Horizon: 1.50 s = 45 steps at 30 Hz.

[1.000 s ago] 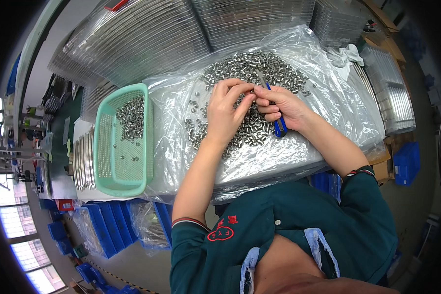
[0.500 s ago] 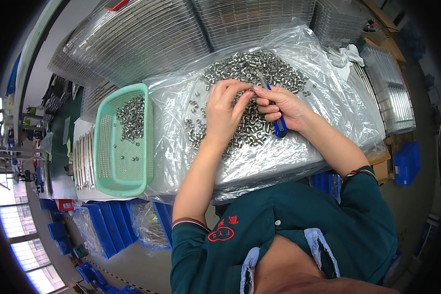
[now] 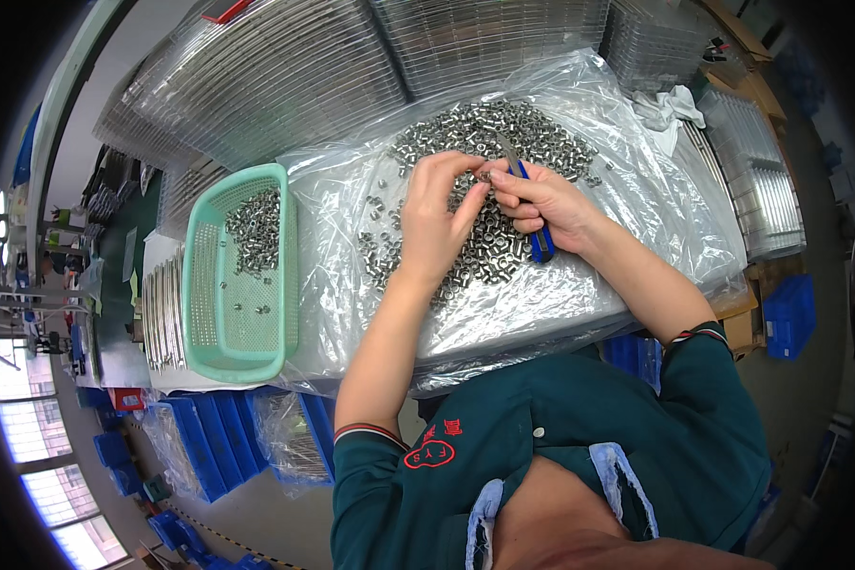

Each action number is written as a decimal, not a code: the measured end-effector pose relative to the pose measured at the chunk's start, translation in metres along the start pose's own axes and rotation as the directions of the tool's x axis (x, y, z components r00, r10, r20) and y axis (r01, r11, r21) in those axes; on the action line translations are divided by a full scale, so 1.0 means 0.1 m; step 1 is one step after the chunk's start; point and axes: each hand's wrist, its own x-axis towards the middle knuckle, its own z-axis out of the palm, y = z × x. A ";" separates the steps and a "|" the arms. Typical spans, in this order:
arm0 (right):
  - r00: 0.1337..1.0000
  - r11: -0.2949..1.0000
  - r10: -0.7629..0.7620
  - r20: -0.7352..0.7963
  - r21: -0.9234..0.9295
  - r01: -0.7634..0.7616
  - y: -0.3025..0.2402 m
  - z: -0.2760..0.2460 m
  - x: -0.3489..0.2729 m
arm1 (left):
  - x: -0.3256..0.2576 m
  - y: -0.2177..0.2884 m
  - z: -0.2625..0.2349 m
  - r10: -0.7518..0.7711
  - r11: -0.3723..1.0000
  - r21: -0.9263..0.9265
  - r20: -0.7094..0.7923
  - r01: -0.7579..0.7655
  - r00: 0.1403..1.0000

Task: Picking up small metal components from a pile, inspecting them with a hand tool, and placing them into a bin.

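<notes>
Over a heap of small shiny metal bushings (image 3: 489, 249), my two hands meet at the fingertips. A single small metal bushing (image 3: 485, 177) is pinched between them. My left hand (image 3: 434, 217) has its thumb and fingers closed round one side of it. The other side is held by the thumb and forefinger of my right hand (image 3: 553, 207). That same hand also grips a blue utility knife (image 3: 541, 242), its blade sticking out past the fingers, away from me. More bushings (image 3: 532, 133) lie beyond my hands on the clear plastic sheet (image 3: 337, 256).
A mint-green plastic basket (image 3: 195, 313) with a pile of bushings in it stands to the left. Clear plastic trays (image 3: 266, 76) are stacked along the back, and more trays (image 3: 765, 180) at the right. A white cloth (image 3: 665, 109) lies near them. Blue bins (image 3: 218, 442) sit below the table.
My hands stay close together with only slight finger shifts around the bushing. The knife has tilted a little with my right hand.
</notes>
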 end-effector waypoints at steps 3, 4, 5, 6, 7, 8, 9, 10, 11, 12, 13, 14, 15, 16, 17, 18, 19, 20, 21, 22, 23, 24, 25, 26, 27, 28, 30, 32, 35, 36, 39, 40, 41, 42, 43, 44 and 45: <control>1.000 0.998 -0.023 -0.005 -0.054 0.023 -0.01 0.03 -0.02 | -0.01 -0.03 -0.01 0.059 0.997 0.040 0.029 -0.060 0.998; 0.999 0.997 -0.032 -0.012 -0.072 0.031 -0.02 0.03 -0.02 | -0.01 -0.03 0.00 0.049 0.998 0.047 0.022 -0.050 0.999; 0.999 0.997 -0.032 -0.012 -0.072 0.031 -0.02 0.03 -0.02 | -0.01 -0.03 0.00 0.039 0.998 0.054 0.015 -0.039 0.999; 0.999 0.996 -0.037 -0.020 -0.077 0.036 -0.01 0.03 -0.02 | -0.01 -0.03 0.00 0.039 0.998 0.054 0.015 -0.040 0.999; 0.999 0.996 -0.043 -0.028 -0.083 0.040 -0.01 0.03 -0.02 | -0.01 -0.03 0.00 0.030 0.998 0.051 0.010 -0.031 0.999; 0.999 0.996 -0.043 -0.028 -0.083 0.041 0.00 0.02 -0.01 | -0.01 -0.02 0.00 0.022 0.999 0.049 0.005 -0.022 1.000; 0.999 0.997 -0.042 -0.027 -0.067 0.040 0.00 0.01 -0.01 | -0.01 -0.02 0.00 0.022 0.999 0.049 0.005 -0.022 1.000; 0.999 0.998 -0.041 -0.026 -0.050 0.040 0.00 0.01 -0.01 | 0.00 -0.01 0.00 0.040 0.998 0.048 0.016 -0.041 0.999; 0.999 0.998 -0.041 -0.026 -0.050 0.040 0.00 0.00 -0.01 | 0.00 -0.01 -0.01 0.058 0.997 0.047 0.026 -0.059 0.998; 0.999 0.998 -0.031 -0.026 -0.052 0.029 0.00 0.00 -0.01 | 0.00 -0.01 0.00 0.058 0.997 0.047 0.026 -0.059 0.998; 0.999 0.998 -0.020 -0.025 -0.054 0.019 0.00 0.00 -0.01 | 0.00 -0.02 0.00 0.064 0.997 0.045 0.027 -0.065 0.998; 0.999 0.998 -0.020 -0.025 -0.054 0.019 0.00 0.00 -0.01 | 0.00 -0.03 0.00 0.069 0.997 0.044 0.028 -0.070 0.997; 1.000 0.999 -0.016 -0.013 -0.031 0.015 0.00 0.00 0.00 | -0.01 -0.04 0.01 0.069 0.997 0.044 0.028 -0.071 0.997; 1.000 1.000 -0.011 0.001 -0.007 0.011 0.01 0.00 0.00 | -0.01 -0.05 0.01 0.078 0.996 0.045 0.027 -0.079 0.997; 1.000 1.000 -0.011 0.002 -0.007 0.011 0.01 0.01 -0.01 | -0.01 -0.05 0.01 0.086 0.995 0.047 0.025 -0.087 0.996; 1.000 1.000 -0.014 0.012 -0.023 0.014 0.01 0.02 -0.01 | -0.01 -0.05 0.01 0.085 0.995 0.048 0.025 -0.087 0.996; 1.000 0.999 -0.017 0.020 -0.038 0.018 0.00 0.03 -0.02 | -0.01 -0.04 0.01 0.081 0.996 0.044 0.036 -0.082 0.996; 1.000 0.999 -0.018 0.020 -0.038 0.018 0.00 0.02 -0.01 | -0.01 -0.03 0.02 0.076 0.996 0.040 0.047 -0.078 0.996; 0.999 1.000 -0.003 0.036 -0.016 0.003 0.01 0.00 0.00 | -0.01 -0.02 0.03 0.076 0.996 0.039 0.047 -0.078 0.996; 0.999 1.000 0.012 0.053 0.006 -0.013 0.01 -0.01 0.01 | -0.01 0.00 0.03 0.020 1.000 0.011 0.034 -0.021 0.999; 0.999 1.000 0.012 0.052 0.006 -0.012 0.00 -0.01 0.00 | -0.01 0.02 0.04 -0.036 0.999 -0.018 0.023 0.037 0.999; 0.999 1.000 0.012 0.050 0.010 -0.013 -0.01 0.01 -0.01 | -0.01 0.01 0.04 -0.036 0.999 -0.019 0.023 0.036 0.999; 0.999 1.000 0.013 0.048 0.013 -0.014 -0.02 0.02 -0.02 | -0.01 0.01 0.04 -0.034 0.999 -0.023 0.020 0.034 0.999; 0.999 1.000 0.013 0.048 0.013 -0.013 -0.02 0.02 -0.02 | -0.01 0.00 0.04 -0.031 0.999 -0.027 0.016 0.032 0.999; 0.998 1.000 0.017 0.058 0.022 -0.018 -0.02 0.01 -0.02 | 0.00 0.01 0.03 -0.031 0.999 -0.028 0.016 0.032 0.999; 0.997 0.999 0.022 0.069 0.030 -0.024 -0.01 0.01 -0.02 | 0.00 0.01 0.02 -0.013 1.000 -0.028 0.035 0.014 0.999; 0.997 0.999 0.027 0.066 0.036 -0.029 0.00 0.00 -0.01 | 0.00 -0.01 0.01 0.004 1.000 -0.026 0.052 -0.002 0.999; 0.997 0.998 0.038 0.074 0.040 -0.041 0.01 0.01 0.00 | -0.01 -0.06 -0.01 0.067 0.997 0.020 0.044 -0.068 0.997; 0.998 0.999 0.024 0.062 0.029 -0.026 -0.01 0.03 0.01 | 0.05 -0.08 -0.08 -0.334 0.794 -0.565 -0.098 0.224 0.937; 0.996 0.999 0.034 0.078 0.026 -0.036 -0.02 0.04 0.00 | 0.09 -0.10 -0.20 -0.454 0.719 -0.660 -0.209 0.218 0.866; 1.000 0.999 0.017 0.027 0.036 -0.018 -0.06 0.04 -0.04 | 0.19 -0.30 -0.59 -0.551 0.648 -0.756 -0.546 -0.089 0.632; 0.999 0.999 0.023 0.037 0.035 -0.024 -0.06 0.04 -0.03 | 0.19 -0.32 -0.67 -0.548 0.656 -0.750 -0.554 -0.089 0.626; 0.999 0.999 0.027 0.034 0.033 -0.028 -0.06 0.05 -0.03 | 0.19 -0.32 -0.73 -0.591 0.636 -0.766 -0.562 -0.095 0.579; 0.999 0.999 0.029 0.029 0.030 -0.030 -0.05 0.06 -0.03 | 0.20 -0.33 -0.76 -0.632 0.614 -0.783 -0.565 -0.102 0.530; 0.999 0.998 0.039 0.021 0.040 -0.040 -0.05 0.06 -0.03 | 0.20 -0.38 -0.74 -0.604 0.668 -0.744 -0.529 0.016 0.596; 0.999 0.998 0.044 0.030 0.037 -0.045 -0.04 0.07 -0.02 | 0.17 -0.46 -0.72 -0.602 0.673 -0.740 -0.537 0.013 0.591; 0.998 0.998 0.045 0.032 0.041 -0.046 -0.04 0.07 -0.02 | 0.15 -0.55 -0.69 -0.504 0.809 -0.549 -0.465 0.210 0.728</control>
